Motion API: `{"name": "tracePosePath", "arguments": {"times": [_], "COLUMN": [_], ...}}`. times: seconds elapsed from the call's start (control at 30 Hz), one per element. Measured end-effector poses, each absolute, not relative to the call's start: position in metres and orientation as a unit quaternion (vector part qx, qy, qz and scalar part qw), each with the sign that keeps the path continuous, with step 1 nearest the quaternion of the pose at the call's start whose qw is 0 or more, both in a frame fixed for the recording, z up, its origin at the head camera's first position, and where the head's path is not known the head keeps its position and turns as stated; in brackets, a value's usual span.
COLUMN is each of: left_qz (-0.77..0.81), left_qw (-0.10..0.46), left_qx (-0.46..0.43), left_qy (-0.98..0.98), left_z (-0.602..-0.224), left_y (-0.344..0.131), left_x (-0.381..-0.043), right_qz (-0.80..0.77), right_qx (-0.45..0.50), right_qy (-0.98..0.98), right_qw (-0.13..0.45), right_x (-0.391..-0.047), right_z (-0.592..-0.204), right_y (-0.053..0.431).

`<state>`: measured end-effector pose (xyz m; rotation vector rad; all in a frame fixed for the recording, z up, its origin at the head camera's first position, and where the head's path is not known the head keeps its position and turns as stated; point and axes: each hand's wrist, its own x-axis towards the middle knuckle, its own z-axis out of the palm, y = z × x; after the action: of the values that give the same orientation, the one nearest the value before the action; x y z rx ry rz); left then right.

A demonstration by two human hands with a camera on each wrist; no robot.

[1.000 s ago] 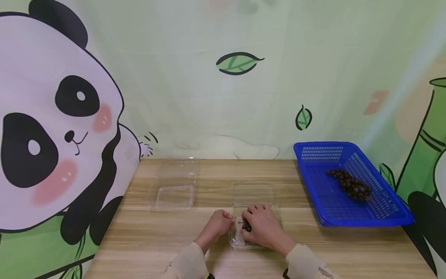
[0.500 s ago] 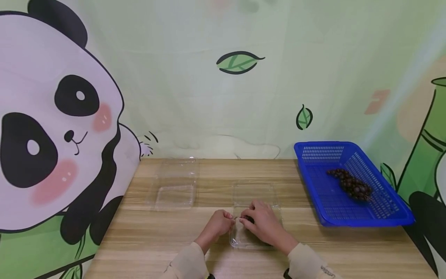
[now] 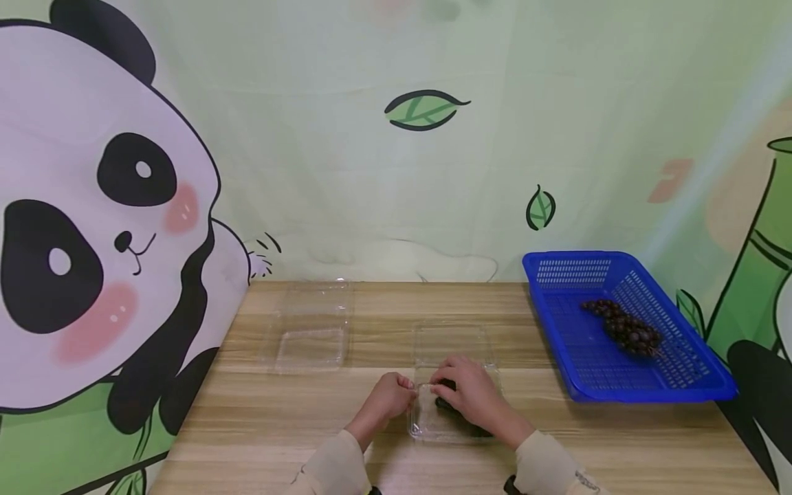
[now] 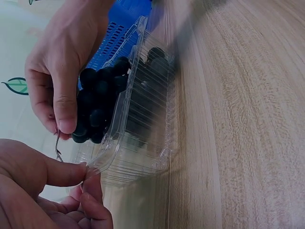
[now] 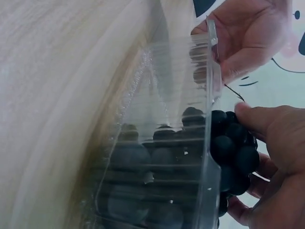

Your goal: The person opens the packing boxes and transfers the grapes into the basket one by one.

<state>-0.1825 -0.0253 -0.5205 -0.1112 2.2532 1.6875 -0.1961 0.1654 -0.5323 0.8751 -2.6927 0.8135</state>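
A dark bunch of grapes (image 4: 97, 102) lies partly in a clear plastic clamshell box (image 4: 143, 114), with many grapes standing above its rim. My left hand (image 3: 390, 399) pinches the box's near-left rim between thumb and fingers. Over the grapes is my right hand (image 3: 473, 388), its thumb and fingertip pinching the thin stem (image 4: 58, 145) at the bunch's end. The stem's free end points toward my left hand. In the right wrist view, more grapes show through the ribbed box wall. My right palm hides part of the bunch in the head view.
A blue perforated basket (image 3: 575, 371) stands at the right, holding another bunch of grapes (image 3: 628, 330). A second clear plastic box (image 3: 309, 350) sits open at the back left. The wooden table (image 3: 266, 426) meets a printed panda backdrop (image 3: 346, 172).
My right hand first shifted its fingertips toward the left hand at the stem, then drew slightly back to the right. More of the grapes shows beneath it. My left hand stays at the rim.
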Motion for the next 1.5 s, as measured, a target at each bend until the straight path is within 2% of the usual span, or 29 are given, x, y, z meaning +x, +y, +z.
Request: {"name": "tracePosePath", "arguments": {"times": [0.33,0.77,1.1,1.5], "left_qz": [0.589,0.59,0.59,0.589], "left_qw": [0.156,0.152,0.155,0.156], "left_qx": [-0.032,-0.03,-0.03,-0.038], "left_qy": [0.792,0.793,0.792,0.792], "left_z": [-0.521,-0.52,-0.522,-0.523], "left_y": [-0.025,-0.024,-0.025,-0.028], "left_x": [-0.181,-0.181,-0.182,-0.182], "right_qz": [0.303,0.287,0.347,0.382], "right_qx": [0.298,0.296,0.299,0.225], "right_qy": [-0.903,-0.907,-0.875,-0.887], "right_qw": [0.07,0.083,0.157,0.131], "right_x": [-0.199,-0.197,-0.196,-0.19], "right_z": [-0.528,-0.52,-0.511,-0.489], "right_y": [0.174,0.177,0.183,0.186]}}
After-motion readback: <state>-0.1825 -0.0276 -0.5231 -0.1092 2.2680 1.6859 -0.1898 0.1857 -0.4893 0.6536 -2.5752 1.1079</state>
